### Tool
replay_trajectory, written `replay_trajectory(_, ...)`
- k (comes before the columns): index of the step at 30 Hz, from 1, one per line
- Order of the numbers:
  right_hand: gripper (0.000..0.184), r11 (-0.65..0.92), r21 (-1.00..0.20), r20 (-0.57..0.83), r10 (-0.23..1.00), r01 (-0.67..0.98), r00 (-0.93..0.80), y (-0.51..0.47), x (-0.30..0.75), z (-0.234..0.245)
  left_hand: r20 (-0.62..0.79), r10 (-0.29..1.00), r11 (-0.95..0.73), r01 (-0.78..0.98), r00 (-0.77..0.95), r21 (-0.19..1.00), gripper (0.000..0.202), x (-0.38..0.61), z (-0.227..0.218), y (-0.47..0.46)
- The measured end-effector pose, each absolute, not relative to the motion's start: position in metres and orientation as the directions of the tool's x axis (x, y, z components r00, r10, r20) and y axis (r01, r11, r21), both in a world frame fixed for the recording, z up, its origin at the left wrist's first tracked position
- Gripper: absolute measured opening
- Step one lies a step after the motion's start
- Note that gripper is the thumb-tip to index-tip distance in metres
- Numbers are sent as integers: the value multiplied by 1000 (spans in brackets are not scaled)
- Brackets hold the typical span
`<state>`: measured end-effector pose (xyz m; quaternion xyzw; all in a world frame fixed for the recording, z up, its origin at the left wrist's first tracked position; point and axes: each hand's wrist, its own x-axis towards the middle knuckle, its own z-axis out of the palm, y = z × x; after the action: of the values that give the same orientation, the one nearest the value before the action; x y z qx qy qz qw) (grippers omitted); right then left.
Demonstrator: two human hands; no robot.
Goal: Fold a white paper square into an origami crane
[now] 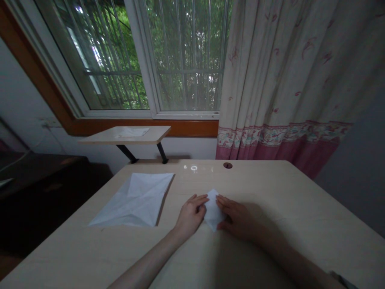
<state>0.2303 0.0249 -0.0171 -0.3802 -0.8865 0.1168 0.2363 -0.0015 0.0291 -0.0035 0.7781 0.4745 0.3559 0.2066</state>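
A small piece of folded white paper (214, 212), roughly diamond-shaped, lies on the desk between my hands with one point facing away from me. My left hand (191, 212) holds its left edge, fingertips resting near the upper left side and thumb lower down. On the opposite edge, my right hand (236, 216) has its fingers on the upper right side and its thumb near the bottom. Parts of both side edges are hidden under the fingers. To the left, a larger creased white sheet (141, 200) lies spread out.
The pale wooden desk (300, 208) carries a small raised shelf (105, 138) at the back left, with white paper (132, 132) on top. A round cable hole (227, 165) sits near the back edge. Behind are a barred window (186, 60) and a curtain (270, 80).
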Motion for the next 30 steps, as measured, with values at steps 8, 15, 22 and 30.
replay_trajectory(8, 63, 628, -444, 260, 773, 639, -579, 27, 230, -12, 326, 916, -400, 454, 234, 796, 40, -2, -9, 35)
replay_trajectory(15, 40, 634, -499, 342, 770, 591, -538, 30, 232, -20, 358, 886, -446, 329, 295, 832, 45, -7, 2, 28)
replay_trajectory(22, 33, 611, -578, 413, 791, 541, -452, 35, 233, -32, 445, 796, -605, 525, 409, 599, 86, -4, 0, 24)
replay_trajectory(30, 32, 723, -356, 614, 659, 591, -435, 34, 231, -25, 557, 735, -617, 724, 387, 310, 95, 4, 3, 13)
